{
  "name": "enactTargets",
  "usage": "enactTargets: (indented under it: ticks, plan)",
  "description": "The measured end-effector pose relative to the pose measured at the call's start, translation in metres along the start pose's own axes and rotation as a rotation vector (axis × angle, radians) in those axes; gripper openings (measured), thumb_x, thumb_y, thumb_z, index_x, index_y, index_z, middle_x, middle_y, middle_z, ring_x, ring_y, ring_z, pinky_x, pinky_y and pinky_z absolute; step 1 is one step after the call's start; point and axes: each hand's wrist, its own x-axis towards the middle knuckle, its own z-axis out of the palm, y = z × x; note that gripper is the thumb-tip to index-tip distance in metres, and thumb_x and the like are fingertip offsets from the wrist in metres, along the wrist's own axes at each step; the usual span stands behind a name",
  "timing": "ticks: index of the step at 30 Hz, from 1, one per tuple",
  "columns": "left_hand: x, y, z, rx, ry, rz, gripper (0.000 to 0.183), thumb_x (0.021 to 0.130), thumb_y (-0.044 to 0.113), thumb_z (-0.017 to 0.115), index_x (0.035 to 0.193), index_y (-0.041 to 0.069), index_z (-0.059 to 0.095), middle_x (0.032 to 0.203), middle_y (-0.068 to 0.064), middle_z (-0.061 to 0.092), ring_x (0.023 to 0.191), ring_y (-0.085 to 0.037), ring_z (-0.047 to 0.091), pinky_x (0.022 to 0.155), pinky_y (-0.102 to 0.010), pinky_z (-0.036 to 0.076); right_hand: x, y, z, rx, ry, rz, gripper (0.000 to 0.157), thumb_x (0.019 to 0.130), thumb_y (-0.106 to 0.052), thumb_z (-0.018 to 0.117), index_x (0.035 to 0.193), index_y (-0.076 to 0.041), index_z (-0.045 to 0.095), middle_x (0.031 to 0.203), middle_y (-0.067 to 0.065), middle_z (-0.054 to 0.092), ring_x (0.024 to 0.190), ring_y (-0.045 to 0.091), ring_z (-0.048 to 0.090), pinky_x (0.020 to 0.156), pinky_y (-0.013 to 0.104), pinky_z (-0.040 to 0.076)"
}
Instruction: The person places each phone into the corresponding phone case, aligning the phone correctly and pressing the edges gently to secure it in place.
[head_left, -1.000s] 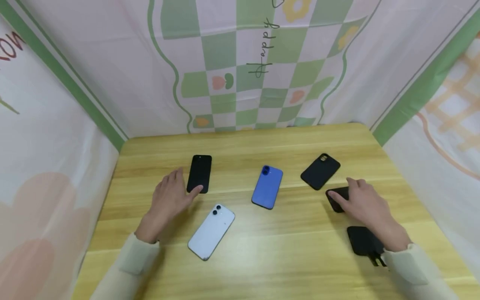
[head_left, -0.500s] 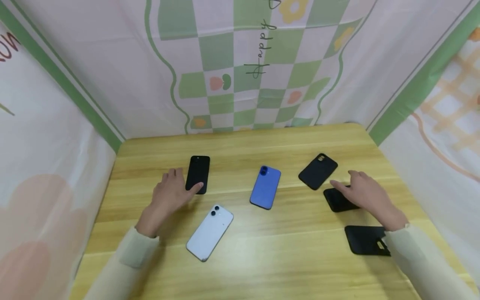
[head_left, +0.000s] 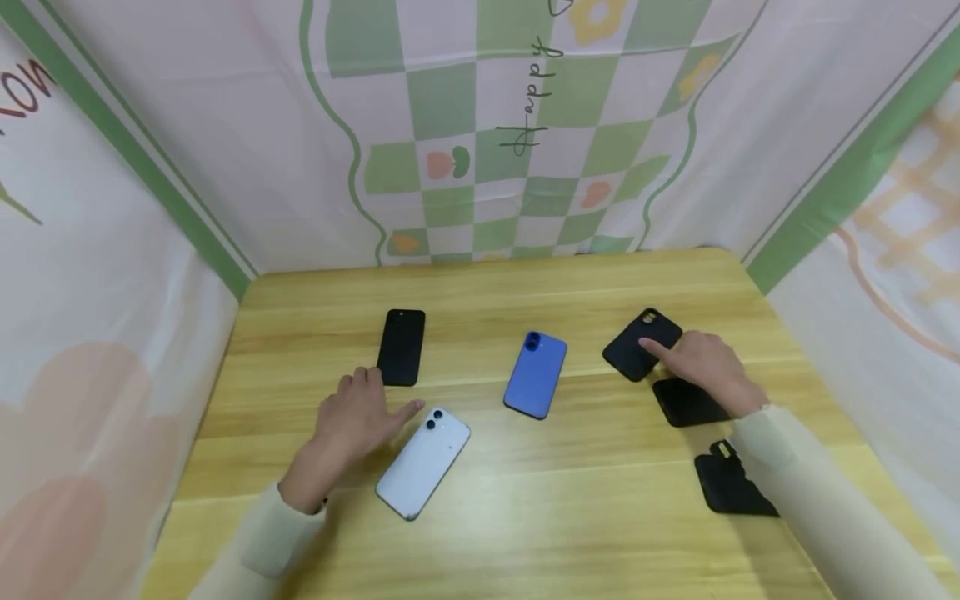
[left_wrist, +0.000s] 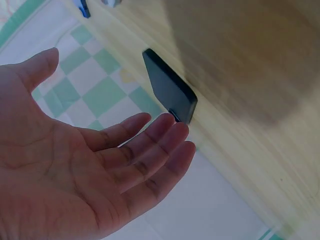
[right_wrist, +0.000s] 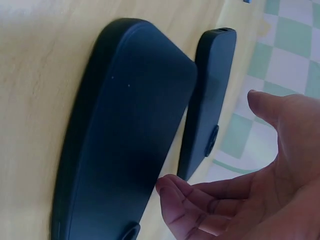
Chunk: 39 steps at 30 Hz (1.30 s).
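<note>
My left hand is between a black phone and a white phone with two camera lenses. Its fingers are relaxed and its palm holds nothing; in the left wrist view the fingertips overlap the black phone's end. On the right, my right hand is over two black phone cases, thumb spread and fingers loosely bent, holding nothing. The thumb overlaps the far case, which has a camera cutout. Below the palm is the middle case. The right wrist view shows fingertips close to the nearer case.
A blue phone lies back up mid-table. Another black case is partly covered by the right sleeve. The wooden table is enclosed by printed cloth at the back and both sides.
My left hand has drawn back from the black phone toward the white one. My right hand has shifted from the middle case toward the far case. The phones have stayed put.
</note>
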Motion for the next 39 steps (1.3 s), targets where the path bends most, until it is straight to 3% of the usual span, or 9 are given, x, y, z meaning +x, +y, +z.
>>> enactTargets:
  ticks: [5,13,21,27,32,36,39]
  plan:
    - [-0.007,0.008,0.01,0.027,-0.016,-0.006,0.093,0.096,0.069,0.063,0.142,-0.011,0.051,0.137,-0.03,0.058,0.116,-0.042,0.061,0.083,-0.055,0.059,0.006,0.001,0.003,0.006,-0.025,-0.003,0.088,0.104,-0.076,0.036,0.055,-0.008,0.063,0.056,0.008,0.059,0.052,0.026,0.056,0.054,0.04,0.049]
    - [-0.017,0.019,0.029,0.074,-0.054,0.006,0.096,0.093,0.071,0.066,0.141,-0.011,0.054,0.138,-0.028,0.058,0.116,-0.04,0.061,0.083,-0.054,0.059,0.015,-0.006,0.009,-0.005,-0.04,0.061,0.086,0.1,-0.081,0.035,0.053,-0.011,0.051,0.051,0.004,0.046,0.051,0.029,0.053,0.052,0.038,0.044]
    - [-0.026,0.031,0.042,0.099,-0.062,0.042,0.091,0.088,0.073,0.072,0.127,-0.009,0.061,0.115,-0.02,0.056,0.1,-0.031,0.055,0.069,-0.046,0.055,0.027,-0.018,0.009,-0.029,-0.053,0.093,0.086,0.098,-0.084,0.035,0.06,-0.01,0.053,0.056,0.007,0.05,0.055,0.029,0.056,0.052,0.038,0.045]
    - [-0.033,0.039,0.052,0.119,-0.042,0.082,0.097,0.082,0.071,0.08,0.127,-0.012,0.06,0.116,-0.02,0.052,0.1,-0.03,0.052,0.067,-0.045,0.056,0.035,-0.024,0.013,-0.037,-0.066,0.114,0.085,0.095,-0.085,0.042,0.062,-0.008,0.059,0.06,0.01,0.055,0.057,0.029,0.058,0.05,0.036,0.045]
    - [-0.036,0.041,0.058,0.168,-0.022,0.098,0.099,0.078,0.067,0.085,0.13,-0.014,0.059,0.119,-0.021,0.053,0.101,-0.029,0.051,0.067,-0.043,0.056,0.041,-0.025,0.013,-0.019,-0.055,0.09,0.076,0.097,-0.077,0.051,0.055,-0.014,0.046,0.055,0.002,0.043,0.053,0.022,0.048,0.049,0.032,0.04]
    - [-0.038,0.042,0.06,0.183,0.006,0.109,0.093,0.079,0.061,0.088,0.126,-0.014,0.061,0.116,-0.021,0.054,0.099,-0.029,0.052,0.066,-0.043,0.056,0.043,-0.027,0.012,0.004,-0.049,0.057,0.07,0.099,-0.067,0.057,0.054,-0.016,0.041,0.055,0.0,0.038,0.065,0.027,0.047,0.053,0.033,0.039]
    - [-0.04,0.043,0.061,0.174,0.016,0.116,0.087,0.081,0.056,0.089,0.123,-0.015,0.062,0.112,-0.02,0.053,0.096,-0.029,0.051,0.063,-0.042,0.055,0.044,-0.029,0.012,0.021,-0.054,0.055,0.066,0.099,-0.062,0.061,0.058,-0.013,0.045,0.06,0.006,0.046,0.079,0.037,0.053,0.058,0.037,0.043]
